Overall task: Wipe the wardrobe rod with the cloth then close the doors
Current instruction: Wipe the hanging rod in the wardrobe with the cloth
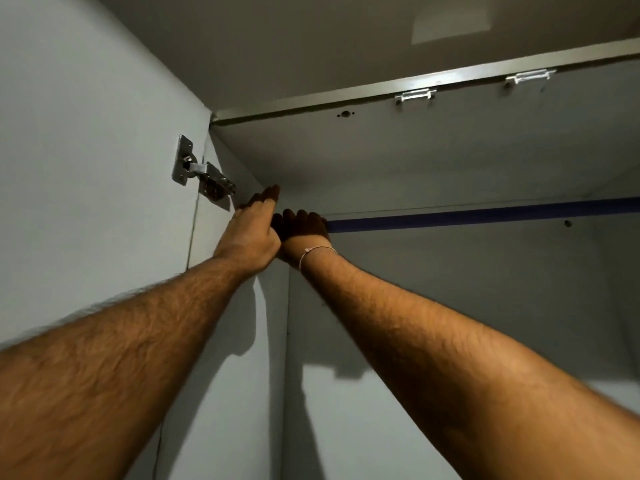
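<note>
A dark blue wardrobe rod runs level across the upper inside of the wardrobe, from the right edge to the left corner. My right hand has its fingers curled over the rod's left end; a thin bracelet circles that wrist. My left hand is just left of it and touching it, fingers stretched out flat towards the corner by the left side wall. No cloth shows; whatever lies under my right palm is hidden in shadow.
The left door stands open, held by a metal hinge close to my left hand. The wardrobe's top panel is just above the rod. Two small metal brackets sit under the front rail.
</note>
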{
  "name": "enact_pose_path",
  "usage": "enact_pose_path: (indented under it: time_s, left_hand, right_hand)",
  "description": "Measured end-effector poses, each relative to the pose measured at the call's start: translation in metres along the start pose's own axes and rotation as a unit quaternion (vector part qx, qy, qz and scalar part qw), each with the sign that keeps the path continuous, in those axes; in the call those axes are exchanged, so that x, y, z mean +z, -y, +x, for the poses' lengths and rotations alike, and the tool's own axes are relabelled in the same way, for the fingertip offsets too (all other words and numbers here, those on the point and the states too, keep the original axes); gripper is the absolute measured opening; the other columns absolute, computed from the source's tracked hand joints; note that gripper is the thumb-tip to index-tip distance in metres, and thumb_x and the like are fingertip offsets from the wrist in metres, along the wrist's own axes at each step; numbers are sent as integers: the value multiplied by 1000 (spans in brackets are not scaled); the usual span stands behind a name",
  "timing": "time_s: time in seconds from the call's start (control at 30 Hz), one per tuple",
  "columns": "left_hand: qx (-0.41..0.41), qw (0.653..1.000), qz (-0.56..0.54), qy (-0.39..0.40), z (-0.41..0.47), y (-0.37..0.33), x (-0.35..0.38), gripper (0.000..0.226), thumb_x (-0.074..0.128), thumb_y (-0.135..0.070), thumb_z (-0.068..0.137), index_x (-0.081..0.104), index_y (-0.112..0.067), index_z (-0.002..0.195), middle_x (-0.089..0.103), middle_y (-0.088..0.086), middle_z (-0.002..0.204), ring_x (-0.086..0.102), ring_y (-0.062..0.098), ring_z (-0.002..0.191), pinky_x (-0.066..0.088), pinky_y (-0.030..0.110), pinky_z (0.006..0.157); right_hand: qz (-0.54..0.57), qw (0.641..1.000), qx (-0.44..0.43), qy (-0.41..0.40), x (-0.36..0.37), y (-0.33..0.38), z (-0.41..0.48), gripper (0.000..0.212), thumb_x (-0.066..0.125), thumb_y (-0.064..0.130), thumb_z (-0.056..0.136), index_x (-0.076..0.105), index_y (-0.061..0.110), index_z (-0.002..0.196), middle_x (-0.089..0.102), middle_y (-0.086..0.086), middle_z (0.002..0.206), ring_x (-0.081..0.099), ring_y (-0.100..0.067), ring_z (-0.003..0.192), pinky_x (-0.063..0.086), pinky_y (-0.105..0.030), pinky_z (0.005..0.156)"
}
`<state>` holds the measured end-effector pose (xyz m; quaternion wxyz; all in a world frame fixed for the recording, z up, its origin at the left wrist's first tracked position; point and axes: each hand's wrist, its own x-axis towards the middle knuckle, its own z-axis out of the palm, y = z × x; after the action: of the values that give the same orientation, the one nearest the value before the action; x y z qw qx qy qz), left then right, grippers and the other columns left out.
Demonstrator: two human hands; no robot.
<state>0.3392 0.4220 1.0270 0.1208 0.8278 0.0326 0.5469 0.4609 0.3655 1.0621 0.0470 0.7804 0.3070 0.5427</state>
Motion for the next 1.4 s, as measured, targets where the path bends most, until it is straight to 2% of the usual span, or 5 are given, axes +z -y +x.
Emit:
enact_pose_path:
  time_s: [0.3,0.43,0.9,1.27,1.4]
  left_hand:
    - [2,986,155,-60,10,8,31,71,43,-33,96,44,-7,163,46,23,166,47,48,149,37,56,126]
    - [9,975,219,-44,11,-12,74,73,45,-44,99,32,-29,169,29,2,178,29,33,163,11,60,131]
    - [41,993,114,-9,-4,-120,120,80,50,-41,102,18,-21,173,23,7,180,17,28,167,11,48,137]
    - [101,993,57,0,-68,-147,125,82,56,-34,95,29,-17,170,38,9,173,32,27,161,13,50,137]
    - [111,987,-101,65,-85,-154,143,80,57,-25,98,26,-25,171,25,-1,180,24,20,166,13,43,138]
  right_hand:
    - [-87,990,-20,-105,14,-130,-69,55,54,34,109,41,15,159,55,-10,147,58,-34,128,45,-47,106]
    - [-102,989,12,-103,-1,-215,-118,56,59,36,107,44,16,157,56,-10,144,59,-34,126,47,-47,106]
    - [-141,961,239,-7,-76,-456,-268,63,68,58,97,56,19,146,66,-16,136,63,-40,122,48,-45,106]
    - [-42,937,332,-101,-64,-364,-294,33,59,11,101,61,5,133,66,-22,118,65,-44,107,60,-52,87]
    - [204,914,291,-198,-48,-292,-288,62,53,-5,93,52,13,153,60,-12,147,60,-30,129,52,-42,112]
